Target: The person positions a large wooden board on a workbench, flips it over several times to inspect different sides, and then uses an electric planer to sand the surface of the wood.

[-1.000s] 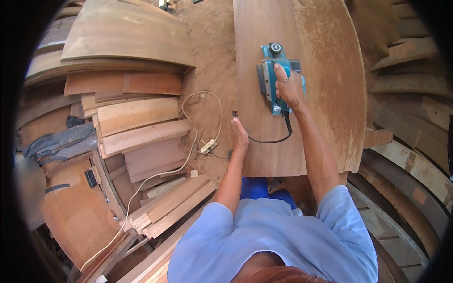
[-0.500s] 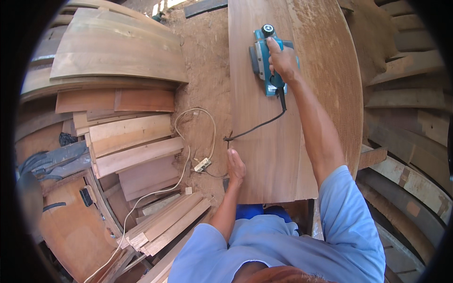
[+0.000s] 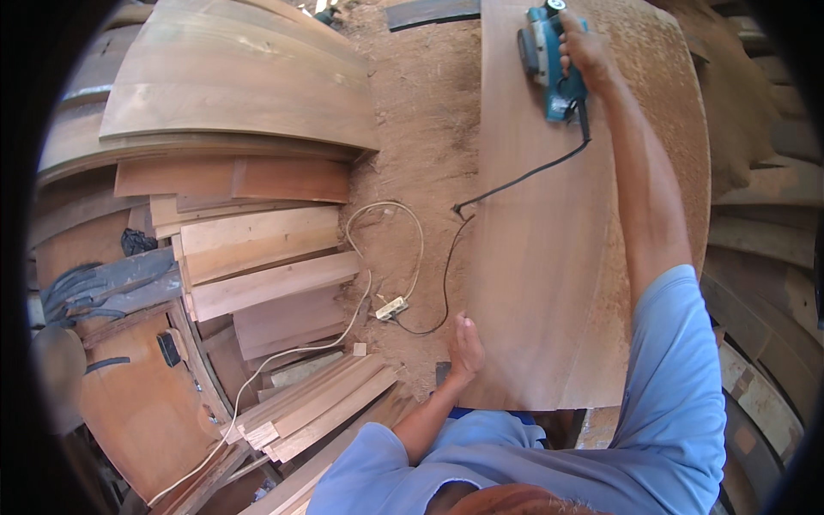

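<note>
While the right arm stretches far out over a wide plank (image 3: 549, 283), the right hand (image 3: 585, 50) wraps fully around the top handle of a blue planer (image 3: 546, 57), fingers curled tight on it with no gap showing. The planer sits flat on the plank near the far end, close to the top of the view, its body just left of the hand. A black cord (image 3: 515, 182) leaves its rear, runs back across the wood toward the left edge, drops off the plank and loops down over the sawdust floor (image 3: 421, 112) to a small white socket (image 3: 391, 308), where a pale cable (image 3: 378, 232) also curls and then trails off toward the lower left. The left hand (image 3: 467, 345) lies at the near left edge of the plank, palm down and fingers loosely together, pressing on the wood and gripping nothing. The right part of the plank is dusted with fine shavings. Left of the floor strip lies a stack of boards (image 3: 257, 257), with broad curved panels (image 3: 240, 77) above them and thinner strips (image 3: 318, 403) fanned out nearer the person. More planks (image 3: 764, 232) lie in rows at the right rim. The person's blue sleeve (image 3: 678, 369) fills the lower right.
</note>
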The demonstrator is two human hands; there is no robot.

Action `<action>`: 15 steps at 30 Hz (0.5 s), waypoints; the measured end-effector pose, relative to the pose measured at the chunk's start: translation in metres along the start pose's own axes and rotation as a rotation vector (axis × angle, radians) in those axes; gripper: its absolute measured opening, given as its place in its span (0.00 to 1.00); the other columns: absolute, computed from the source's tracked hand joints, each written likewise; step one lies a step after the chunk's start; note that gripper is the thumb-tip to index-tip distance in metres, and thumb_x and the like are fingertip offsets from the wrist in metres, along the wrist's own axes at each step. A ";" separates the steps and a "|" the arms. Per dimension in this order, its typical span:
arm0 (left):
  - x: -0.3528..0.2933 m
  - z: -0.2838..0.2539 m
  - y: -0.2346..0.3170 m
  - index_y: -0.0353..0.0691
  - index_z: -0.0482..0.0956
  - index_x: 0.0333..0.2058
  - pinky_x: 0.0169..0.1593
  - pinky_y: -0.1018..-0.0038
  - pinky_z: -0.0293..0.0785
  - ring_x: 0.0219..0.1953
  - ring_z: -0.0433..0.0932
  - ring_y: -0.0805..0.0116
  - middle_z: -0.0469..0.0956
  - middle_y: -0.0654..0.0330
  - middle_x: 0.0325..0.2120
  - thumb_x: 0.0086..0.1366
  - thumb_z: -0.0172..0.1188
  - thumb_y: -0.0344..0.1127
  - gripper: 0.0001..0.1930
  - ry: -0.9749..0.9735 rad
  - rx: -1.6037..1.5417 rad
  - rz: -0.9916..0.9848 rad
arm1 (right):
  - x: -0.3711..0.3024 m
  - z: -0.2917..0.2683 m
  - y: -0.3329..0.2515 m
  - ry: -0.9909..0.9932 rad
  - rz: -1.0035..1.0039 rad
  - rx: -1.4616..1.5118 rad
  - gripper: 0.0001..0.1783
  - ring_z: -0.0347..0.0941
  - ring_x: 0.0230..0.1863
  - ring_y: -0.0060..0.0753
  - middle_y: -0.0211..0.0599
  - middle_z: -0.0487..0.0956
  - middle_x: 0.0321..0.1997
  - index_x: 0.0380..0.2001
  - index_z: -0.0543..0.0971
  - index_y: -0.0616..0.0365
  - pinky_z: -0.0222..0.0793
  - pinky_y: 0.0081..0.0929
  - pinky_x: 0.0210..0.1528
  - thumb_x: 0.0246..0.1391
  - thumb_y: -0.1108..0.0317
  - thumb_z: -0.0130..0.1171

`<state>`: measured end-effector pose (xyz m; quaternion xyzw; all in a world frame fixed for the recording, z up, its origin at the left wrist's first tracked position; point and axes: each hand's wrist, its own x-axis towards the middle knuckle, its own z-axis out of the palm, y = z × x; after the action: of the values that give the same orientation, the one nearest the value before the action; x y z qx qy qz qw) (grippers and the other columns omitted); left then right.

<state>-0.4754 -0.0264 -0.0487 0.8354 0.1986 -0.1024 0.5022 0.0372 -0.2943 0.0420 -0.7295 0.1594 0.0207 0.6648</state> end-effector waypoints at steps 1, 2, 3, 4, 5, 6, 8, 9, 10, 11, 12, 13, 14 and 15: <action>0.001 -0.003 0.012 0.28 0.68 0.57 0.55 0.51 0.68 0.51 0.75 0.34 0.76 0.33 0.47 0.77 0.35 0.47 0.27 -0.043 -0.012 -0.061 | 0.013 -0.009 -0.003 0.025 0.006 -0.015 0.31 0.66 0.16 0.19 0.23 0.69 0.20 0.31 0.72 0.53 0.67 0.25 0.19 0.62 0.33 0.53; 0.002 -0.008 0.028 0.27 0.68 0.57 0.58 0.53 0.67 0.54 0.74 0.36 0.75 0.34 0.49 0.77 0.34 0.47 0.27 -0.078 -0.023 -0.124 | 0.022 -0.012 -0.006 0.043 0.010 -0.028 0.31 0.66 0.17 0.19 0.23 0.69 0.20 0.31 0.72 0.53 0.67 0.24 0.19 0.62 0.33 0.53; 0.001 -0.012 0.036 0.25 0.68 0.58 0.61 0.55 0.65 0.56 0.73 0.38 0.75 0.35 0.51 0.78 0.34 0.47 0.28 -0.106 -0.037 -0.189 | 0.023 -0.007 -0.012 0.053 0.013 -0.040 0.31 0.66 0.17 0.18 0.23 0.70 0.20 0.31 0.72 0.53 0.67 0.24 0.20 0.62 0.33 0.53; 0.001 -0.011 0.032 0.26 0.67 0.58 0.60 0.53 0.66 0.56 0.73 0.36 0.74 0.34 0.51 0.77 0.35 0.48 0.28 -0.092 -0.015 -0.187 | 0.018 -0.005 -0.013 0.034 -0.024 -0.027 0.30 0.67 0.17 0.18 0.22 0.70 0.20 0.31 0.72 0.52 0.68 0.23 0.20 0.63 0.33 0.53; 0.001 -0.009 0.029 0.27 0.66 0.59 0.59 0.52 0.67 0.56 0.73 0.34 0.74 0.33 0.52 0.77 0.36 0.49 0.29 -0.079 0.002 -0.184 | 0.011 0.001 -0.017 0.021 -0.022 -0.027 0.30 0.67 0.17 0.18 0.22 0.70 0.20 0.31 0.72 0.52 0.68 0.23 0.20 0.63 0.34 0.54; 0.002 -0.008 0.023 0.29 0.66 0.60 0.58 0.50 0.68 0.56 0.73 0.32 0.74 0.32 0.52 0.76 0.37 0.50 0.29 -0.070 0.022 -0.178 | 0.003 0.005 -0.021 0.013 -0.020 -0.026 0.29 0.66 0.16 0.18 0.22 0.70 0.20 0.31 0.72 0.52 0.68 0.22 0.20 0.63 0.34 0.54; 0.012 -0.010 0.009 0.27 0.62 0.63 0.62 0.52 0.66 0.60 0.70 0.32 0.71 0.30 0.56 0.76 0.39 0.52 0.32 -0.175 0.062 -0.144 | -0.019 0.004 -0.023 0.009 0.008 -0.011 0.29 0.66 0.16 0.18 0.22 0.70 0.20 0.31 0.72 0.52 0.68 0.23 0.19 0.63 0.35 0.54; 0.019 -0.010 0.004 0.26 0.60 0.65 0.64 0.53 0.65 0.62 0.69 0.32 0.70 0.29 0.57 0.76 0.40 0.53 0.33 -0.226 0.081 -0.127 | -0.031 0.004 -0.019 0.004 0.035 0.005 0.28 0.66 0.16 0.18 0.22 0.70 0.20 0.31 0.72 0.52 0.68 0.23 0.19 0.63 0.35 0.55; 0.030 -0.010 -0.002 0.26 0.58 0.66 0.65 0.55 0.64 0.63 0.68 0.34 0.68 0.28 0.59 0.75 0.41 0.53 0.35 -0.257 0.043 -0.140 | -0.044 0.000 -0.017 0.001 0.061 0.022 0.28 0.66 0.16 0.18 0.22 0.70 0.19 0.31 0.72 0.52 0.68 0.24 0.19 0.63 0.36 0.55; 0.040 -0.011 -0.009 0.25 0.55 0.67 0.67 0.56 0.62 0.65 0.66 0.35 0.67 0.28 0.60 0.75 0.42 0.53 0.36 -0.280 0.001 -0.168 | -0.067 0.010 -0.020 0.016 0.103 0.007 0.28 0.66 0.16 0.19 0.23 0.70 0.19 0.31 0.72 0.52 0.68 0.25 0.18 0.63 0.36 0.55; 0.048 -0.008 -0.006 0.24 0.53 0.69 0.68 0.57 0.61 0.67 0.64 0.36 0.65 0.28 0.62 0.75 0.43 0.54 0.38 -0.333 -0.043 -0.179 | -0.082 0.002 -0.014 0.017 0.112 0.006 0.28 0.66 0.15 0.20 0.24 0.70 0.19 0.31 0.71 0.52 0.67 0.26 0.18 0.63 0.37 0.55; 0.055 -0.007 0.017 0.23 0.52 0.69 0.69 0.59 0.60 0.68 0.63 0.38 0.63 0.28 0.64 0.75 0.44 0.53 0.38 -0.340 -0.041 -0.192 | -0.098 -0.014 -0.002 0.039 0.123 0.003 0.28 0.66 0.15 0.21 0.25 0.70 0.19 0.31 0.71 0.52 0.67 0.27 0.17 0.63 0.37 0.55; 0.058 -0.011 0.036 0.22 0.50 0.69 0.70 0.60 0.58 0.70 0.61 0.40 0.61 0.29 0.65 0.75 0.44 0.52 0.39 -0.335 -0.037 -0.215 | -0.122 -0.019 0.003 0.037 0.134 0.003 0.27 0.66 0.15 0.21 0.26 0.70 0.19 0.31 0.71 0.53 0.67 0.27 0.17 0.63 0.37 0.55; 0.058 -0.013 0.035 0.23 0.50 0.69 0.70 0.61 0.58 0.70 0.61 0.42 0.61 0.30 0.66 0.75 0.45 0.51 0.38 -0.329 -0.046 -0.199 | -0.153 -0.015 0.004 0.025 0.140 0.007 0.27 0.66 0.15 0.22 0.26 0.70 0.19 0.31 0.71 0.53 0.67 0.27 0.16 0.63 0.37 0.55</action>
<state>-0.4085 -0.0164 -0.0367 0.7719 0.1980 -0.2821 0.5341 -0.1115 -0.2781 0.0767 -0.7146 0.2183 0.0576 0.6621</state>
